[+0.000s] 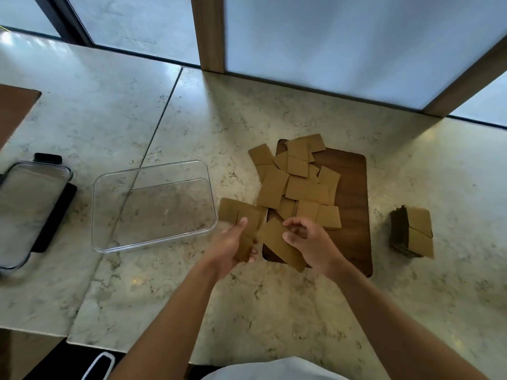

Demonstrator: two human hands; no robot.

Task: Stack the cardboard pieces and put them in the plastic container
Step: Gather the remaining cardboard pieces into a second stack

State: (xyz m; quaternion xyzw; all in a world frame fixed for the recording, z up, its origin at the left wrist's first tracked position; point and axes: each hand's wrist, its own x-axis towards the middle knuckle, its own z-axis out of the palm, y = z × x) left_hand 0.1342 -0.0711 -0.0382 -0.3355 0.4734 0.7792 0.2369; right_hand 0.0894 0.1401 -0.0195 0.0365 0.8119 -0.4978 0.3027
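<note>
The left hand (233, 244) grips a few cardboard pieces (245, 246), fingers curled beneath, thumb on top. The right hand (310, 242) seems to pinch one cardboard piece (279, 245), its long axis running diagonally from far-left to near-right, over the wooden board (354, 187). The plastic container (153, 204) sits to the left.

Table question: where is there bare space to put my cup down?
Bare marble lies in front of the wooden board, and between the board and the side stack. The clear container holds nothing. It is crowded on the board, under loose cardboard pieces and both hands.
</note>
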